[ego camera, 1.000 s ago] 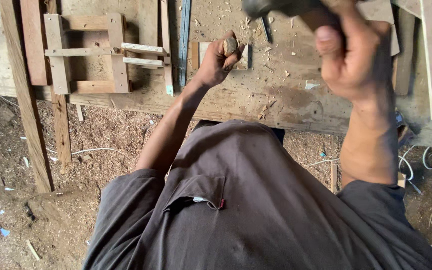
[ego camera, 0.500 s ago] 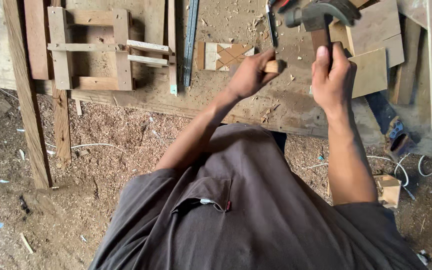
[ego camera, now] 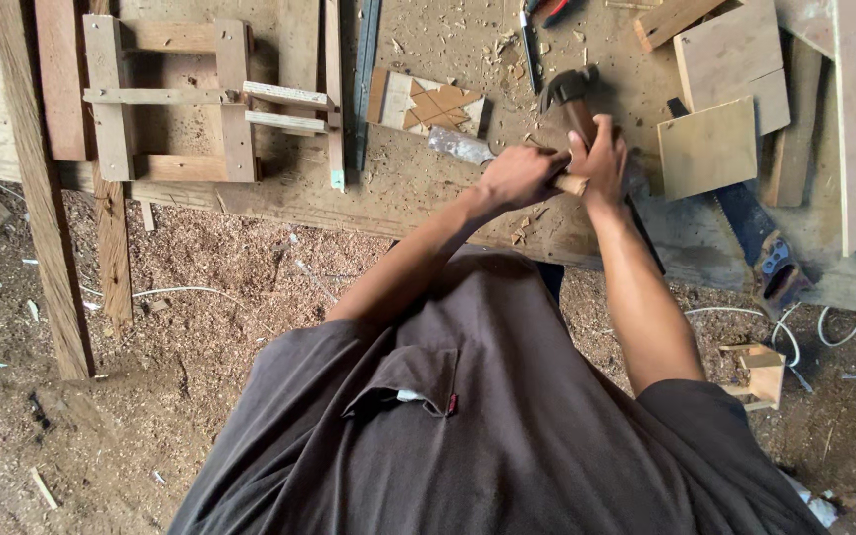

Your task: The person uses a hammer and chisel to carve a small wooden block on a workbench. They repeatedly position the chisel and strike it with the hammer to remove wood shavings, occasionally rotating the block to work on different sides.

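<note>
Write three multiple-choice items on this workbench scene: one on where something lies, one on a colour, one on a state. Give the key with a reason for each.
1. Where does the small wooden frame lie relative to the hands?
A. to the picture's left on the bench
B. on the sawdust floor
C. under the handsaw

2. What colour is the person's shirt?
A. white
B. dark grey-brown
C. bright red

3. How is the hammer held?
A. lying untouched
B. gripped by the right hand, with the left hand meeting it at the handle
C. hanging on a wall

Key: 1 A, it sits on the workbench far left of both hands; 2 B, the cloth is dark grey-brown; 3 B, right-hand fingers wrap the handle.
</note>
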